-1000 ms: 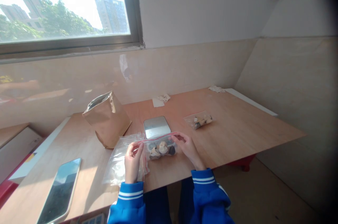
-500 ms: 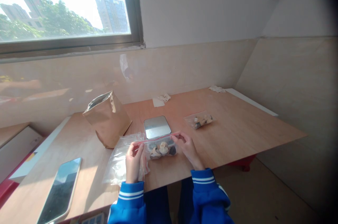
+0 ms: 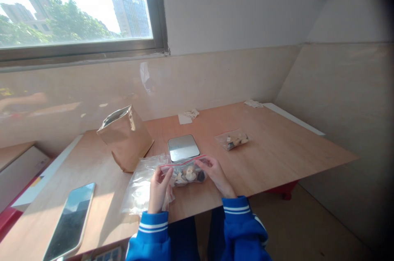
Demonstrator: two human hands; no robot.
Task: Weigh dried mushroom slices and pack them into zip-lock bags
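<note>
Between my hands is a clear zip bag [image 3: 187, 175] with a red seal line, holding several pale and dark pieces that look like dried mushrooms or shells. My left hand [image 3: 159, 185] pinches the bag's left top corner. At the right end of the top edge, my right hand [image 3: 215, 172] grips it between thumb and fingers. Behind the bag lies a flat square scale with a shiny top [image 3: 184, 148]. Partly under my left hand are empty clear zip bags [image 3: 138, 189]. A second filled zip bag [image 3: 233, 139] rests farther right.
An open brown paper bag [image 3: 124, 140] stands at the back left. A phone [image 3: 72, 220] lies at the left front of the wooden table [image 3: 277, 142]. Crumpled white scraps [image 3: 191, 114] sit by the tiled wall, with another scrap [image 3: 254, 104] to the right.
My left hand has shifted slightly right along the bag's top, and my right hand slightly left. The bag's top edge now bends more between them.
</note>
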